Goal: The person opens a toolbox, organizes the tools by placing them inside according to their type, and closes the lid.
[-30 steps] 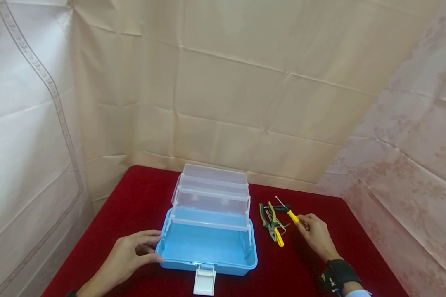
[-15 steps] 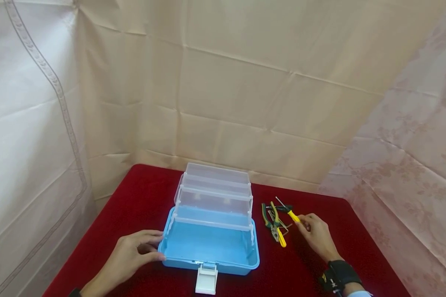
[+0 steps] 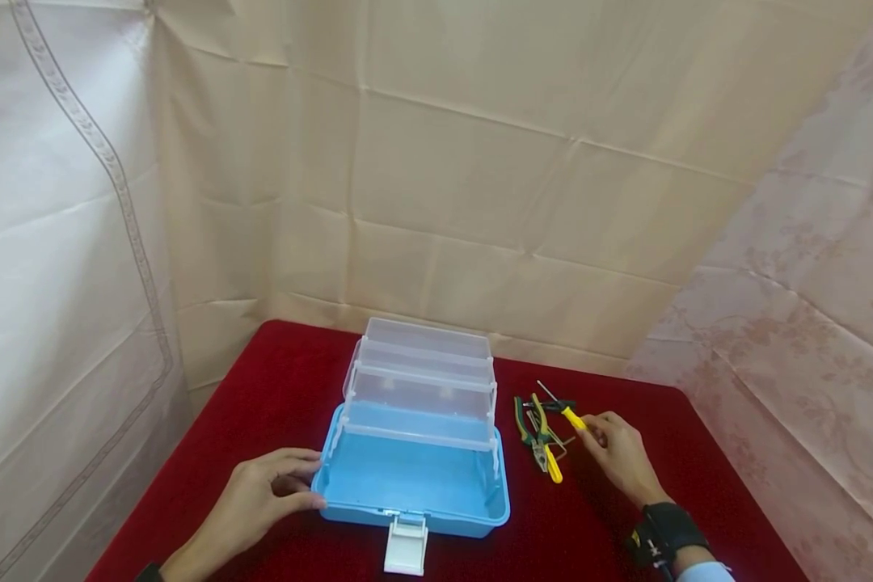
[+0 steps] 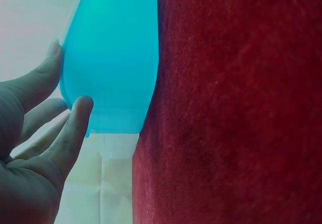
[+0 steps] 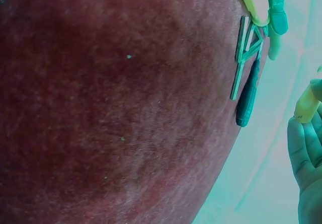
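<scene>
A blue toolbox (image 3: 411, 520) stands with its translucent trays (image 3: 422, 396) folded up and back and its white latch (image 3: 406, 550) hanging at the front. My left hand (image 3: 250, 497) touches its left side, thumb at the front corner; in the left wrist view the fairly straight fingers (image 4: 80, 113) rest against the blue wall. My right hand (image 3: 618, 453) pinches the end of a yellow-handled screwdriver (image 3: 573, 418), its shaft pointing to the far left. Beside it lie pliers (image 3: 537, 436) with green-and-yellow handles, a second yellow handle (image 3: 554, 467), hex keys (image 5: 241, 58) and a dark-handled tool (image 5: 246, 103).
A red cloth (image 3: 284, 380) covers the table. Beige sheeting (image 3: 444, 162) hangs behind it, with pale patterned sheets (image 3: 807, 323) at the sides. The loose tools form a small pile between the box and my right hand.
The view has shifted slightly. My right hand and the screwdriver have moved up a little relative to the pile. My left hand stays at the toolbox's side.
</scene>
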Demonstrator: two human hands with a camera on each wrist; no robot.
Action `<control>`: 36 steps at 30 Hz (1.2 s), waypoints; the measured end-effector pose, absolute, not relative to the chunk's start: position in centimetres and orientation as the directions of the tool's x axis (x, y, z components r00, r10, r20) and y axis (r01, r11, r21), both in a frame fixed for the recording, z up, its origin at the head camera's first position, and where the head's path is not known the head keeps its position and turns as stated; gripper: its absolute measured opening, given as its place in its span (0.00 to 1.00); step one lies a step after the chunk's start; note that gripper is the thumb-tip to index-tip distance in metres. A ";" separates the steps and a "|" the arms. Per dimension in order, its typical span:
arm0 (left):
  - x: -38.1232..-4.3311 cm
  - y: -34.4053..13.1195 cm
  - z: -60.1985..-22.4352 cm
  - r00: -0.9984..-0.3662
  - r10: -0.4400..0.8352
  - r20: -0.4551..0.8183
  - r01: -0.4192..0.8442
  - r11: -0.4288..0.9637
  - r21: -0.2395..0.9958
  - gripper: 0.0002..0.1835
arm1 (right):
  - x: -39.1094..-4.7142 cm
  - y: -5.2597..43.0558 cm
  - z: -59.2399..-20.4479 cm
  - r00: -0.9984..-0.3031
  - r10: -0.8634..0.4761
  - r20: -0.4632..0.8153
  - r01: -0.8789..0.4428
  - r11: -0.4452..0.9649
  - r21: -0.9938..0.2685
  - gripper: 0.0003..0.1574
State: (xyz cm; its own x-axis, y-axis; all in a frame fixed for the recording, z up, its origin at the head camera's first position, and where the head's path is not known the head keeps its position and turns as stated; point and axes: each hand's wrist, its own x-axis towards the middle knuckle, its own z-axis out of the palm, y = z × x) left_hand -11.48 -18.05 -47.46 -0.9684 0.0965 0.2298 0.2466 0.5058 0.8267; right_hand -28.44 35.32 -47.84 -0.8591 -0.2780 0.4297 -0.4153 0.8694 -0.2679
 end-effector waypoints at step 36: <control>-11.2 -18.0 -48.0 -0.983 0.115 0.143 0.180 0.468 0.865 0.32 | -28.4 33.7 -46.9 -0.823 -0.302 0.480 -0.471 0.836 -0.281 0.10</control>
State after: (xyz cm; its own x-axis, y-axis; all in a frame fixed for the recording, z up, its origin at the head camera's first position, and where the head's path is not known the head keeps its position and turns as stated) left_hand -11.19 -18.04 -48.00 -0.9831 0.1145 0.1427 0.1801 0.4683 0.8650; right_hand -28.44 33.73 -46.88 -0.8234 -0.3022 0.4803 -0.4708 0.8364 -0.2807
